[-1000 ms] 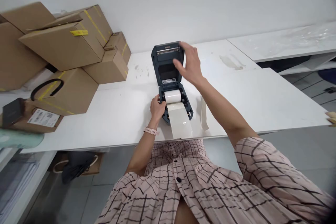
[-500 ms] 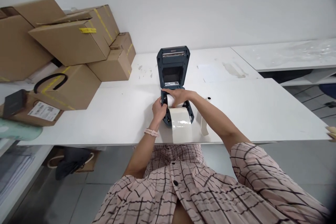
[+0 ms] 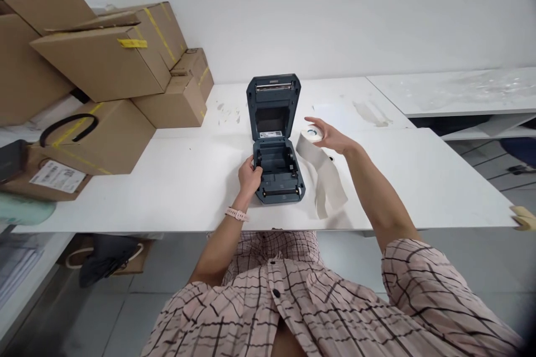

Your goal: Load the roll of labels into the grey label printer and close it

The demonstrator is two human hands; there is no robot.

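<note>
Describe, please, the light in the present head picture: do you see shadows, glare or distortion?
Head view: light looks soft and fairly even; faint shadows fall on the white table beside the left hand and the paper strip; a bright glint runs along the metal bar in the open lid; the far right edge darkens; the lens seems to stretch the right sleeve.

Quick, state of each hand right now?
Left hand: closed on the side of the open printer.
Right hand: partly open around the white roll; whether it grips cannot be told.
</note>
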